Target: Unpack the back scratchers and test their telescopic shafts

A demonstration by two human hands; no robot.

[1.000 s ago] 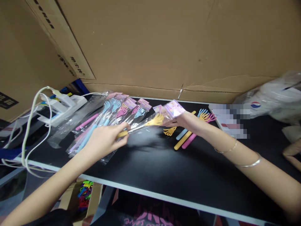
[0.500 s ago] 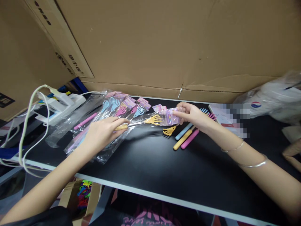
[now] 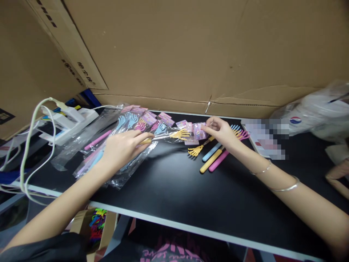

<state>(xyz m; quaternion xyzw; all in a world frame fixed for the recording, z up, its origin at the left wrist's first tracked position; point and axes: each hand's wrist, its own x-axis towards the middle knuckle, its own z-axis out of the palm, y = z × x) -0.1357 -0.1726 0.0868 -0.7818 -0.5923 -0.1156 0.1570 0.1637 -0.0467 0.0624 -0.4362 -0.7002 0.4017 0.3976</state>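
Observation:
My left hand [image 3: 127,147] is closed round the yellow handle of a back scratcher [image 3: 180,134], whose metal rod and yellow claw point right inside a clear plastic sleeve. At the sleeve's far end, my right hand [image 3: 219,130] pinches the pink-purple header card [image 3: 200,130]. Several bagged back scratchers [image 3: 132,119] with pink cards lie under and behind my left hand. Below my right hand rest unbagged ones: a yellow claw [image 3: 195,150], a blue handle [image 3: 211,153], a yellow handle [image 3: 211,162] and a pink handle [image 3: 219,161].
A white power strip [image 3: 77,122] with looping cables stands at the left. Cardboard [image 3: 174,51] walls off the back. At right are a printed sheet [image 3: 259,138] and a bagged white cup [image 3: 305,116], with part of another hand [image 3: 338,174]. Below the table edge, a box [image 3: 79,225] holds colourful pieces.
Both hands have shifted slightly: my left hand moved right and up with the back scratcher, and the header card in my right hand moved a little right and up.

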